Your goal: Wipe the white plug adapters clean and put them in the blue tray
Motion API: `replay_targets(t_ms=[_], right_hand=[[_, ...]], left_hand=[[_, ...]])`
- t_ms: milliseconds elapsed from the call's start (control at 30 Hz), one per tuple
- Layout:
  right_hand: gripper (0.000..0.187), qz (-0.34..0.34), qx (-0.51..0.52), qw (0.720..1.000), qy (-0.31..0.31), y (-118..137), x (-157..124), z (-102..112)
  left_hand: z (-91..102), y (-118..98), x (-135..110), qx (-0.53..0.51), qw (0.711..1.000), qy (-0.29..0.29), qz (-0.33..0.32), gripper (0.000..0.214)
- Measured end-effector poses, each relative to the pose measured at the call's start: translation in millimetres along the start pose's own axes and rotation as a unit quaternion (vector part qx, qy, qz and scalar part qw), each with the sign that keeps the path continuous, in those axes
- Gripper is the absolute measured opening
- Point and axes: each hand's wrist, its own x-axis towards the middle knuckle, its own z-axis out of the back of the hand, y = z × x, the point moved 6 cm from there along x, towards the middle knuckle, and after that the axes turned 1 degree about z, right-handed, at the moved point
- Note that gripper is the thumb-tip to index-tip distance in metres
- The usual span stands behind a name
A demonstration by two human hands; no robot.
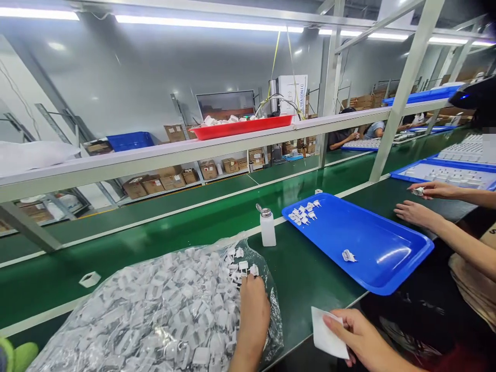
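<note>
Resting at the clear bag (276, 310)'s right end, your left hand (254, 312) has a white plug (253, 270) at its fingertips; can't tell if pinched. Your right hand (358, 333) pinches a white sheet (325, 331). Plug looks light, rigid, slick: grip body, not prongs.

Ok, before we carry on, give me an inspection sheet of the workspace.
Surface: dark green bench, slightly glossy.
Job's things: clear bag full of white plug pieces; blue tray with a cluster at its far left end and one piece apart.
Clutter: white bottle between bag and tray; loose white piece left of the bag.
Hands: left hand at the bag's pieces, grip hidden; right hand holds a white sheet, cloth or paper unclear.
Cables: on the bench, nothing seen; yellow cords hang beyond the shelf.
Surroundings: red tray on the shelf; co-worker's hands at right.
</note>
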Motion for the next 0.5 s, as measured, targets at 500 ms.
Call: replay_targets(t_ms=[500], right_hand=[[0.038, 0.154, 0.082, 0.963, -0.207, 23.9, 95.1, 35.1]], left_hand=[[-32.7, -56.4, 10.2, -0.146, 0.984, 0.013, -0.103, 0.041]])
